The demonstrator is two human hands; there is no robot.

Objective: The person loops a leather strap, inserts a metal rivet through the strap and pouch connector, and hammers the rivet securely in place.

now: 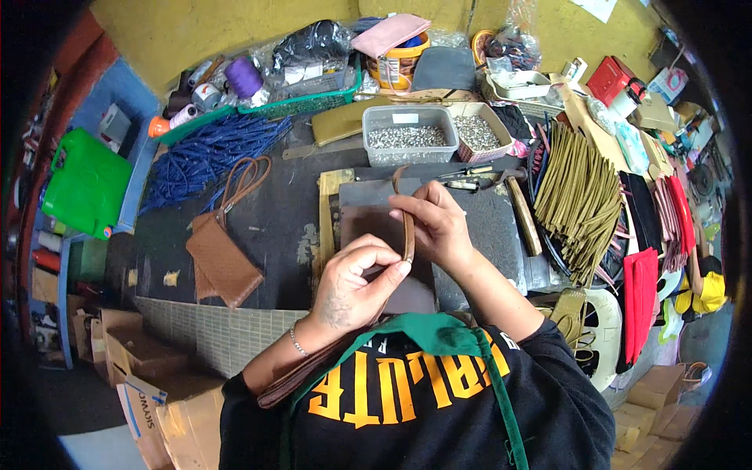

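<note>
**Left hand [356,274] and right hand [435,223] pinching one strap [408,235]**

Both hands are gripping with the fingers closed on the brown strap: the left is pinching its near end between thumb and forefinger, and the right is pinching it farther along, toward twelve o'clock. That spacing is probably holding the short span straight, while the far tip is curling free beyond the right fingers. A pale spot is showing at the left pinch, too small to make out. The strap is hanging over a dark board [368,215], in front of the chest, apparently so the person is viewing it from above.

Counting from the strap, a hammer [523,219] is lying at three o'clock, its handle pointing back toward the person, likely suiting the right hand. A brown pouch [222,262] is lying on the table [286,231] at nine, its loop stretching away, seemingly parked outside the arms' way.

Olive strips [576,196] are lying bunched near three, past the hammer, and blue strips [204,160] near ten, apparently sorted by colour.

Farther off, an open tub [411,153] of metal bits is standing at twelve, with a basket [483,156] of similar bits just beside it at one; the open tops are presumably leaving them easy to reach. A purple spool [244,77] is resting between ten and eleven.
</note>
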